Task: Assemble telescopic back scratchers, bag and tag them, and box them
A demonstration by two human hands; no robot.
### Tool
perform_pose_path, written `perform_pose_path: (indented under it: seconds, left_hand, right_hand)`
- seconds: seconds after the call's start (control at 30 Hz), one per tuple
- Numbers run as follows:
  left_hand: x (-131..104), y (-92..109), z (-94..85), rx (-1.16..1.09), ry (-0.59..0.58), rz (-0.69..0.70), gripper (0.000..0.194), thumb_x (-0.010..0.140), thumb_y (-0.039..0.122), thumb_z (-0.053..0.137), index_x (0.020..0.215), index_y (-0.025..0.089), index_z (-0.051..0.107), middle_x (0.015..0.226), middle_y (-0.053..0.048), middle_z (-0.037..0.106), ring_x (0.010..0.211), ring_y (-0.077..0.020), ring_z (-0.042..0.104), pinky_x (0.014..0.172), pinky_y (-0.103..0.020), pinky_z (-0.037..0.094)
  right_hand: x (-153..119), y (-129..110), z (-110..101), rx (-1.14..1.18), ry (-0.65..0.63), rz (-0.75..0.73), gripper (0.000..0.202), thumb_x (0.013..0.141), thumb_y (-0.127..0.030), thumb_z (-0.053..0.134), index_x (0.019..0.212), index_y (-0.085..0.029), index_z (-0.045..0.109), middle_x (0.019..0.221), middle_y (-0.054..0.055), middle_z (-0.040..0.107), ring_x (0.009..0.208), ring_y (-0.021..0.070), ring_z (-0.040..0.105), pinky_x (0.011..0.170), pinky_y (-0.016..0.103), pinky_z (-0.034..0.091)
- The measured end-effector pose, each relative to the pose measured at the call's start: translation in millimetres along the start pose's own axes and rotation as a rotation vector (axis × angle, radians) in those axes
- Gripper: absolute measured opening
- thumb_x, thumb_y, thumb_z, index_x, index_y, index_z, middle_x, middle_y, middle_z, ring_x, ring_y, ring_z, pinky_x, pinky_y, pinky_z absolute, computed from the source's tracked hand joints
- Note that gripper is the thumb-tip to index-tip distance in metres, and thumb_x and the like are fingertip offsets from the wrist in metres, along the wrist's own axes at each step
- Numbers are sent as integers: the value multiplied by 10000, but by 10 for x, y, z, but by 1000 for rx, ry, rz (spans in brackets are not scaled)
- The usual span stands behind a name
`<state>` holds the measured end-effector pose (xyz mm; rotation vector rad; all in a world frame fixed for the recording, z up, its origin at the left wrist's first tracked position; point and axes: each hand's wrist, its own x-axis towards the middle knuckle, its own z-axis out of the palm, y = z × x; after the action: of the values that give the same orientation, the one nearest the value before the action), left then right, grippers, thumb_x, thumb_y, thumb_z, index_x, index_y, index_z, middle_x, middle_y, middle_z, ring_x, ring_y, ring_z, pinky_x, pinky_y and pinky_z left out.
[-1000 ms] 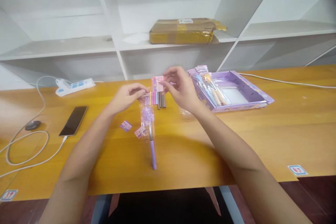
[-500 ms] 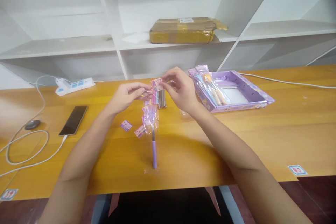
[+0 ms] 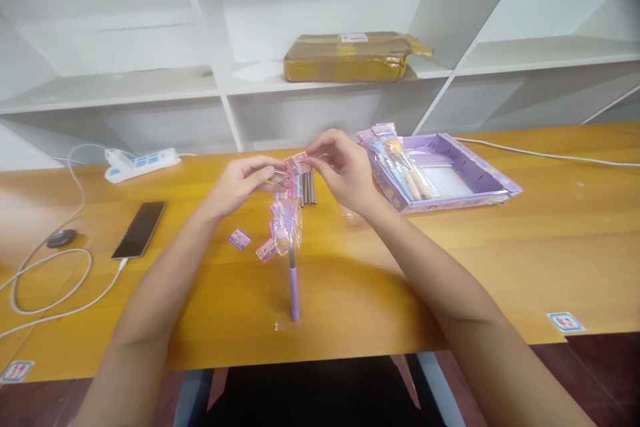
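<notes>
A small pink printed card (image 3: 296,163) is between my two hands above the table. My right hand (image 3: 343,167) pinches its right side between thumb and fingertips. My left hand (image 3: 250,183) closes its fingers at the card's left edge. Below them lies a clear plastic sleeve around a purple-handled tool (image 3: 294,293) with a metal shaft and a purple, pronged-looking head. Two loose cards, a purple one (image 3: 240,239) and a pink one (image 3: 267,250), rest left of the sleeve. Just beyond my fingers are metal tubes (image 3: 309,188) and some pastel-coloured pieces, partly hidden.
On the right, a purple tray (image 3: 480,195) holds several wrapped tools (image 3: 407,167). To the left lie a plugged-in phone (image 3: 140,230), a black mouse (image 3: 62,238) and a power strip (image 3: 143,163). A taped cardboard box (image 3: 345,59) sits on the shelf behind.
The card has shifted very slightly to the left between my hands. Both hands keep nearly the same place and grip.
</notes>
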<state>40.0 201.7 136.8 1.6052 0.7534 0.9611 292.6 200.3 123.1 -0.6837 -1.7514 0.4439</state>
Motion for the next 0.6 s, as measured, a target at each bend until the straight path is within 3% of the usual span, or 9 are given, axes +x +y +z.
perform_pose_path:
  seconds: [0.33,0.47,0.6]
  left_hand:
    - [-13,24,8,-56,-35,-2,364,987,501,835,1154,180,881,1225,-151,852,1126,-320,840,1062,-510,705]
    - [-23,45,19,-58,-48,-19,400,983,527,831,1177,181,877,1179,-155,861,1115,-329,844,1054,-526,706]
    - [-42,78,24,-47,-69,-12,387,1008,519,806,1208,197,881,1201,-150,860,1125,-328,844,1056,-524,707]
  right_hand:
    - [1,17,-3,43,11,-25,69,1067,-285,676,1104,-278,617,1077,31,697,1012,191,718,883,369,641]
    - [9,15,-15,18,-73,49,92,1066,-320,690,1108,-272,624,1101,39,712,1037,205,735,924,385,646]
    - [7,7,-24,-48,-150,-11,35,1092,-299,669,1108,-269,659,1101,43,727,1034,206,735,971,396,632]
